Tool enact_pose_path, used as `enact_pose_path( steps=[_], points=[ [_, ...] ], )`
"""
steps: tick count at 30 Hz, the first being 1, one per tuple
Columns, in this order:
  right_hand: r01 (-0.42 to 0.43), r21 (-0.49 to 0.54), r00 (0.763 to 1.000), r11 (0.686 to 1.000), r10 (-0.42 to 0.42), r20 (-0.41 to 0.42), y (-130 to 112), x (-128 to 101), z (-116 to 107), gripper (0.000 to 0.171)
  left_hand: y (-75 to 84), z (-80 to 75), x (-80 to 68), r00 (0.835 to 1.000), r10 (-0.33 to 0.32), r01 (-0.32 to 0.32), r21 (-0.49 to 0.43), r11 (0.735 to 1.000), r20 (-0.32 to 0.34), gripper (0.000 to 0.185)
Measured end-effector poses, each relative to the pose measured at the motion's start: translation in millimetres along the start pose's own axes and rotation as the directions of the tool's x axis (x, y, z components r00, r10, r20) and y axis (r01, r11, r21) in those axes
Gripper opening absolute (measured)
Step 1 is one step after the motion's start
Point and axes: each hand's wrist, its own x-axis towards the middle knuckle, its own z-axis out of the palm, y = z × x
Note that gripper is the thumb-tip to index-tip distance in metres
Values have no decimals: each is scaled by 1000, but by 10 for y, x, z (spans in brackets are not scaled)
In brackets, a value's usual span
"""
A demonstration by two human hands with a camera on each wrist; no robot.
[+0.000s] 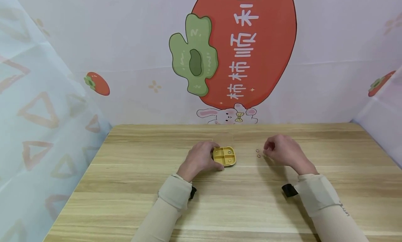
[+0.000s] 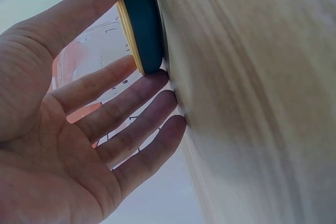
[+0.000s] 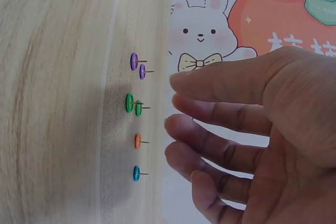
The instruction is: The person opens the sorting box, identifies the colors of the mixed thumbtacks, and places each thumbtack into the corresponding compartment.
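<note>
Seated at a pale wooden table (image 1: 132,186), a person in cream sleeves works with both hands near its middle. On the left, the hand (image 1: 198,160) grasps a small yellow tray (image 1: 224,155) — thumb on one edge, fingers on the other, as the left wrist view shows, where the tray's dark teal underside (image 2: 143,22) lies flat against the wood. From the head view the tray faces up, its shallow compartments divided by low ridges; what lies in them is too small to tell.

On the right, the hand (image 1: 284,152) hovers with its grip released, fingers loosely extended and holding nothing. Just beside its fingertips (image 3: 178,85) stand several push pins (image 3: 136,106), heads down on the table and points up — two purple, two green, one orange, one blue, seen in the right wrist view. The pins sit well apart from the tray, to its right.

Behind the table hangs a backdrop (image 1: 245,50) printed with a large red persimmon, white characters and a small cartoon rabbit.
</note>
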Motion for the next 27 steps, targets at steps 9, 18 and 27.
enact_pose_path(
  steps=[9,18,27],
  points=[
    [-18,-33,999,999,19,37,23,-5,2,2,-6,-25,-3,1000,8,-8,-5,1000,14,74],
    [-36,-39,997,999,38,67,40,-10,2,7,-49,-72,2,999,22,-20,-42,999,47,74],
    [-45,-37,995,998,48,83,48,-3,10,9,-77,-107,6,998,15,-10,-79,997,68,73]
  ],
)
